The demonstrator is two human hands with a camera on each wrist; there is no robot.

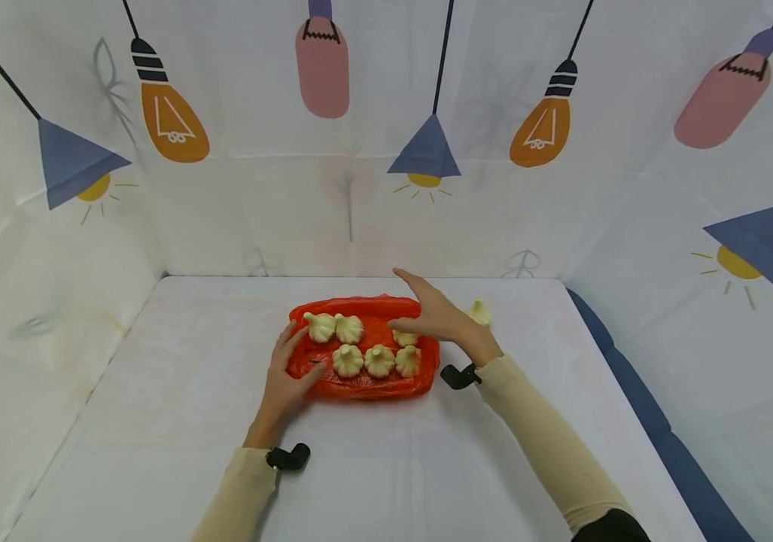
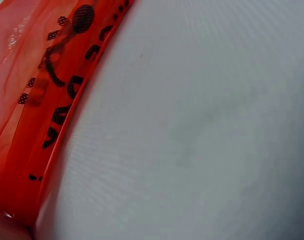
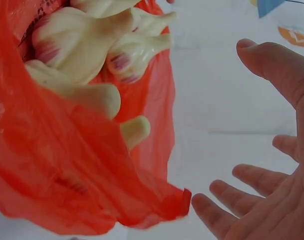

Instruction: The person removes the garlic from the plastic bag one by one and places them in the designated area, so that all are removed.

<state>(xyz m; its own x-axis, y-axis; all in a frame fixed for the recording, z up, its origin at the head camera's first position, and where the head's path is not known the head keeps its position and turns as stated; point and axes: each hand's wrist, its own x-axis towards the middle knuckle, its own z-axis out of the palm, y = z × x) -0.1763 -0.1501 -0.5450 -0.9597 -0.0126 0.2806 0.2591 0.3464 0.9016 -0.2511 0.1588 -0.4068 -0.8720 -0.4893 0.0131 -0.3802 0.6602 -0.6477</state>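
Note:
A red plastic bag [image 1: 372,388] lies spread out in a shallow oblong, with several pale garlic bulbs [image 1: 348,361] on it. My left hand [image 1: 284,384] is at the bag's left end, fingers and thumb spread over its edge. Above the right end, my right hand [image 1: 436,312] has its thumb and fingers apart and partly covers one garlic bulb [image 1: 405,337]. The right wrist view shows nothing in that hand, its fingertips close to the bag's edge [image 3: 179,202]. One more garlic bulb [image 1: 479,312] sits beyond the right wrist, outside the bag.
The bag rests on a white-covered table [image 1: 176,391]. White cloth walls [image 1: 257,211] printed with lamps and bulbs rise behind and at both sides. A dark blue padded edge [image 1: 640,388] runs along the table's right side. Each wrist wears a small black device [image 1: 289,457].

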